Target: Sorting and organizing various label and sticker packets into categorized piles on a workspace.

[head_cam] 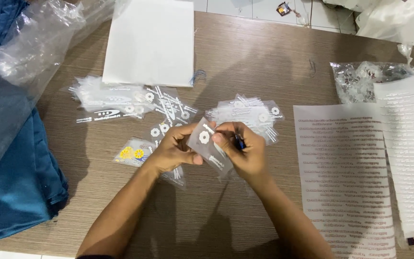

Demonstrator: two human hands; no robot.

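Both hands meet over the middle of the wooden table (245, 62). The left hand (172, 151) pinches the left edge of a small clear plastic pouch (208, 144) printed with a white flower, thumb and fingers closed on it. The right hand (245, 151) grips the same pouch from the right, fingers curled and pressed together on its upper edge. A small dark blue object (240, 142) shows between the right fingers; what it is cannot be made out.

The pouch is held just above the table, tilted, between two loose piles of similar pouches: one pile (247, 115) just behind the hands, a larger spread (120, 100) to the left, with a yellow-flowered pouch (132, 153) beside the left wrist.

A white sheet (149, 41) lies at the far edge. Two printed paper sheets (346, 177) lie at right, overlapping, with a clear bag of small parts (360, 79) behind them. Blue cloth (10, 187) under a large clear bag (29, 62) lies at the left.
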